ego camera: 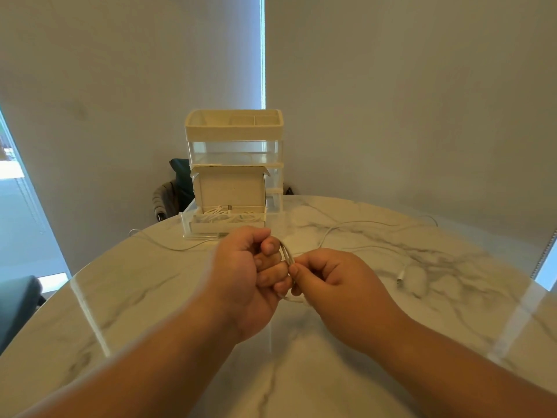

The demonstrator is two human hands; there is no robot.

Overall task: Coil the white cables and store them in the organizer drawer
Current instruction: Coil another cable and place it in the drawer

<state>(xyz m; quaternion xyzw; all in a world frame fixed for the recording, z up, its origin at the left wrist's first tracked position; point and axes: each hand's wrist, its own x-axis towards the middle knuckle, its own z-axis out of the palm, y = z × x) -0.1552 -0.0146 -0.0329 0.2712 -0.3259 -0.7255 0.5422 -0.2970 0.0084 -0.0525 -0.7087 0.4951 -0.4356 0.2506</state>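
Above the table [150, 297], dead centre: the left hand [244, 276] and the right hand [334, 282] meet knuckle to knuckle over a white cable [287, 256]
Left fingers: curled round a small bundle of loops, grasping it firmly
Right fingers: thumb and forefinger pinch the strand just beside the bundle; the rest are tucked in
Cable tail: runs off to the right across the marble; its connector [401, 280] lies flat
Step in hand, as I read it: winding; feed slack with the right, keep every loop the same size, let the strand roll so it does not kink; pin each turn under the left thumb
Drawer [187, 224]: pulled open at the foot of the organizer [235, 146], beyond the hands; an open box [230, 188] inside holds coiled cables [223, 214]
Loose on the table: another cable [180, 250] left of the drawer; one more [355, 222] far right
Writing: no brand, label or lettering can be read anywhere
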